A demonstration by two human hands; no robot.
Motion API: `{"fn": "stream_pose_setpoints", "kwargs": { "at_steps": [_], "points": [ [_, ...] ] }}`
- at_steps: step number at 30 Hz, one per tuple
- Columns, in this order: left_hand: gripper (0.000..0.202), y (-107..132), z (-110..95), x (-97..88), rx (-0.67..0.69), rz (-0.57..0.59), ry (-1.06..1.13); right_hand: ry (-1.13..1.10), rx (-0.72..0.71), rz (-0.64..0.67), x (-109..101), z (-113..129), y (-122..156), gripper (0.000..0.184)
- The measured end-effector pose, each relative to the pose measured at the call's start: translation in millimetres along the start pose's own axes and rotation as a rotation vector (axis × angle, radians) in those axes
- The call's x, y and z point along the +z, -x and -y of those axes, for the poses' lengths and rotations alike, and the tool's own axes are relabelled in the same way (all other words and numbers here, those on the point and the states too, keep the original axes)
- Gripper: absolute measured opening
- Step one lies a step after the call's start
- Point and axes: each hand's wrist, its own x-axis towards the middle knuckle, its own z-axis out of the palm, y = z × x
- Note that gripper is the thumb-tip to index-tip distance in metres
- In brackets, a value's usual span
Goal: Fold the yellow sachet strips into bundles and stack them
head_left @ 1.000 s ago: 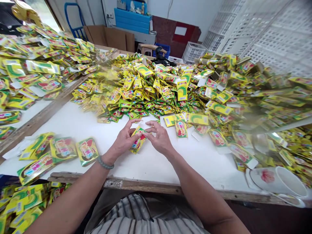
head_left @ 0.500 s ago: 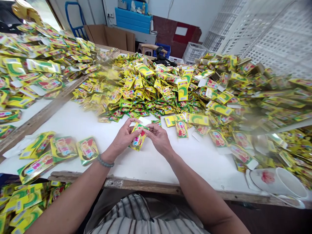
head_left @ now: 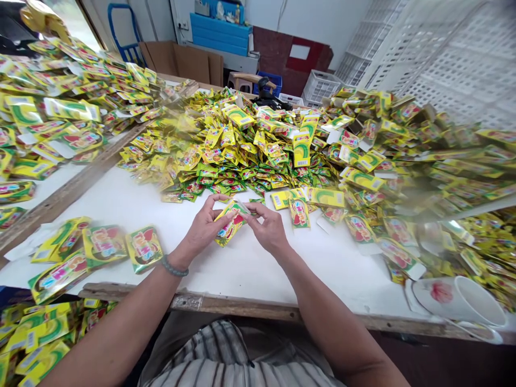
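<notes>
Between my two hands, just above the white tabletop (head_left: pixel 250 269), is a small yellow-green printed carton (head_left: pixel 228 228). My left hand (head_left: pixel 205 226), with a beaded bracelet at its wrist, is closed on the carton's left side, thumb across the front. The fingers of my right hand (head_left: pixel 266 223) pinch its upper right end, where a pale flap shows. Beyond my hands lies a heap of small yellow and green sachets (head_left: pixel 237 156). Several filled-looking cartons (head_left: pixel 144 248) rest on the table to the left of my left hand.
Flat cartons (head_left: pixel 363 177) are piled at the right, and another carton pile (head_left: pixel 60 118) lies beyond a wooden strip (head_left: pixel 80 185) at the left. A white cup with a red flower (head_left: pixel 455 301) stands at the front right edge. More cartons (head_left: pixel 40 344) lie below the table.
The carton has tilted further to the right in my hands. My right hand has shifted slightly right, its fingers now at the carton's upper end with the flap.
</notes>
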Motion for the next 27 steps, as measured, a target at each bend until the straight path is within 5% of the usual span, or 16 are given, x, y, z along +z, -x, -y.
{"fn": "stream_pose_setpoints", "kwargs": {
  "at_steps": [27],
  "points": [
    [0.05,3.0,-4.1,0.0,-0.003,0.018,-0.093,-0.419,0.365,0.138,-18.0,4.5,-5.6,0.033]
  ]
}}
